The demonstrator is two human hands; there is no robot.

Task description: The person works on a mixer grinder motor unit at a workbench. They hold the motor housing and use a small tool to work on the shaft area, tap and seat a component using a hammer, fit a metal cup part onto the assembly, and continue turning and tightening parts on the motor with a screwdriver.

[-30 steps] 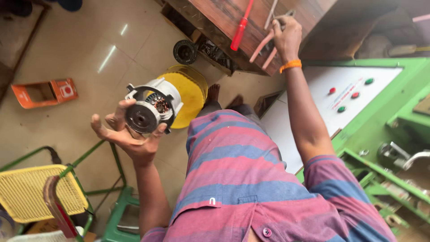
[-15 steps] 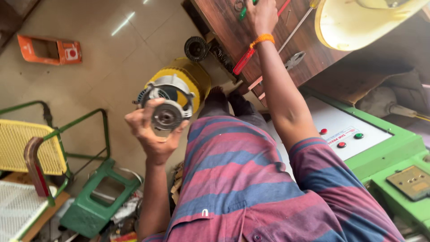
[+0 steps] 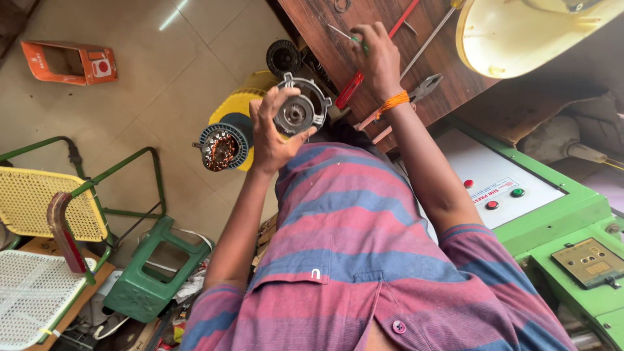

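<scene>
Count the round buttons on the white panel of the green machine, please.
3, all on the white panel beside the person's right arm: a red button nearest the arm, a second red button below it, a green button further right. None looks hidden.

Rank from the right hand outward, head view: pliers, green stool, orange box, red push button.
From the right hand on the wooden bench:
1. Pliers, just beside the wrist on the bench.
2. Red push button, on the white panel below.
3. Orange box, far across on the floor.
4. Green stool, low on the floor, farthest.
</scene>
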